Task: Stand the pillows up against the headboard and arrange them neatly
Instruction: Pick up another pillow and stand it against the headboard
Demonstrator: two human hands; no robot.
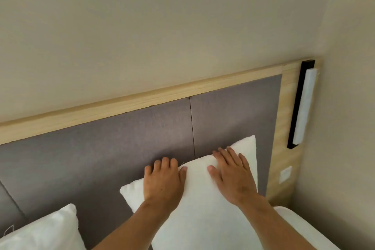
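Two white pillows show from where I watch: the right pillow (pixel 203 199) stands on edge against the grey padded headboard (pixel 121 138), tilted so one corner rises toward the wall lamp (pixel 302 105), and the left pillow (pixel 46 231) sits low in the corner of the view, well apart from it. My left hand (pixel 163 180) curls over the right pillow's top edge, fingers hooked behind it against the headboard and thumb in front, so I read it as gripping the edge to keep the pillow from slumping. My right hand (pixel 231 172) lies flat on the front face, fingers spread, pressing it back. I judge the step to be squaring this pillow upright, since it leans crooked
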